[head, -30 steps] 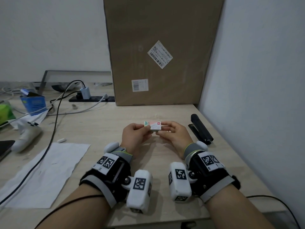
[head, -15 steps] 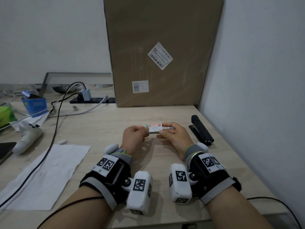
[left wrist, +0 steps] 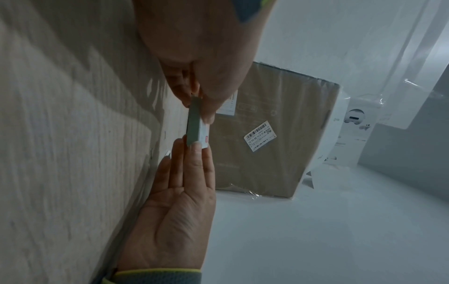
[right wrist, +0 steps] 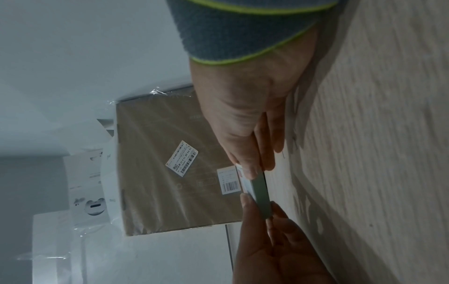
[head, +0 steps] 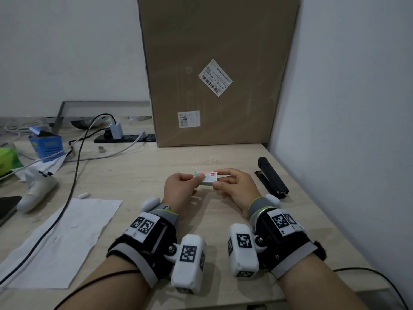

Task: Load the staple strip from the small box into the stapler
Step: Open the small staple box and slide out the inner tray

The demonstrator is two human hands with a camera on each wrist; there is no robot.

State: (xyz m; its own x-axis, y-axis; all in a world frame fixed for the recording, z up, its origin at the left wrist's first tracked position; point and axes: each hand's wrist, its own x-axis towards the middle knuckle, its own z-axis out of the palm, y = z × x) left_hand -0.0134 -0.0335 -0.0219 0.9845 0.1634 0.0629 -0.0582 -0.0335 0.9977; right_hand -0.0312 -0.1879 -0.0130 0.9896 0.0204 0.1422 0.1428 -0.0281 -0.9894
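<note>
The small staple box (head: 206,177), white and green with a red mark, is held just above the table between both hands. My left hand (head: 194,179) pinches its left end, and my right hand (head: 220,181) pinches its right end. The left wrist view shows the box (left wrist: 195,123) edge-on, with the left hand (left wrist: 199,107) above it and the right hand (left wrist: 194,146) below. The box (right wrist: 260,194) is edge-on in the right wrist view too. No staple strip shows. The black stapler (head: 271,177) lies closed on the table, right of my right hand.
A tall cardboard box (head: 214,70) stands at the back and a wall (head: 346,130) runs along the right. On the left lie a paper sheet (head: 62,242), a black cable (head: 73,175), a white controller (head: 35,191), a blue carton (head: 45,145) and a power strip (head: 125,138).
The small box has turned slightly between my fingers. Both hands stay in about the same spot over the table.
</note>
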